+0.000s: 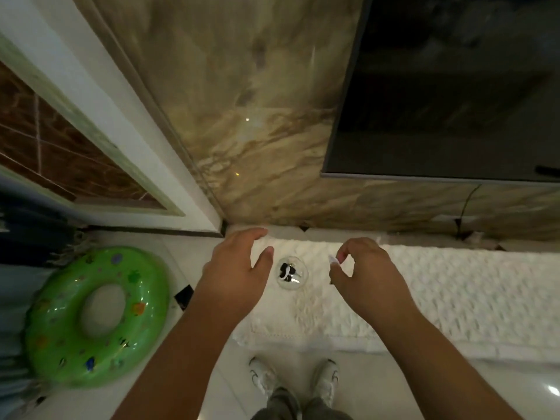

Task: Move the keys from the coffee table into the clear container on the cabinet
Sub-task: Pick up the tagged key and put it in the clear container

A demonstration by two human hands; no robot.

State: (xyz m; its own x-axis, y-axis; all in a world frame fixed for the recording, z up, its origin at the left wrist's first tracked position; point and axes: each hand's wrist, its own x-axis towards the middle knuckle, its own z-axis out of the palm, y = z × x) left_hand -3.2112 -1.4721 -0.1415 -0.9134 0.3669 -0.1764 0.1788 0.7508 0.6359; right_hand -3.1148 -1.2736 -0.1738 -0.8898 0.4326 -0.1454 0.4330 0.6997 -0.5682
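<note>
Both hands hover over the cabinet top, one on each side of the clear container (pixel 293 273) that holds the keys (pixel 287 271).

The left hand (pixel 239 268) is spread open and empty, palm down, its thumb reaching toward the container's left edge. The right hand (pixel 362 269) is curled, thumb and forefinger pinching a small white scrap (pixel 334 260) just right of the container. The keys appear as a dark bunch with a pale streak, lying inside the round, see-through container, which rests on a white textured cloth (pixel 454 289) covering the cabinet (pixel 339 234).
</note>
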